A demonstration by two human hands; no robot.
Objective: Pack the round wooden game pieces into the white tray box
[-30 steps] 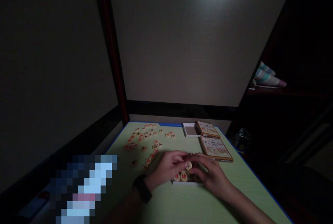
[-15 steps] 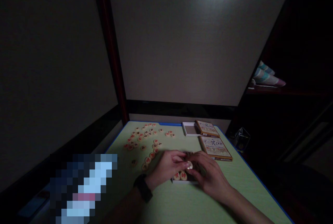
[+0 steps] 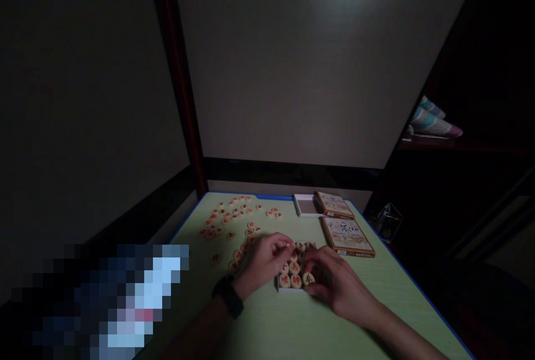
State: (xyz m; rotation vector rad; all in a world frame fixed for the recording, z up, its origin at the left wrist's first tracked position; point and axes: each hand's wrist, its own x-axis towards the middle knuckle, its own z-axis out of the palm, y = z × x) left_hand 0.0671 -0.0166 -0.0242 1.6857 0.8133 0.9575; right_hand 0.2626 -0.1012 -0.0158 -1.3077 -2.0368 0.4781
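Observation:
A small white-walled box (image 3: 291, 291) sits on the green table, partly filled with round Chinese chess pieces (image 3: 296, 281) marked in red and black. At its far left corner my left hand (image 3: 265, 262) is closed, the fingertips pinching a chess piece that is mostly covered. My right hand (image 3: 340, 285) curls over the right side of the box. Its thumb and fingers are closed about a black-marked chess piece (image 3: 308, 278) at the near right part of the box. The right hand hides the rest of that side.
Loose chess pieces (image 3: 234, 212) are scattered over the left and far part of the table (image 3: 267, 326). An open white tray (image 3: 306, 207) and two printed box lids (image 3: 348, 236) lie at the far right. A wall panel (image 3: 288, 70) stands behind the table.
Both hands have moved apart, uncovering rows of pieces in the box. My left hand has shifted to the far left corner; the black-marked piece at my right hand now shows.

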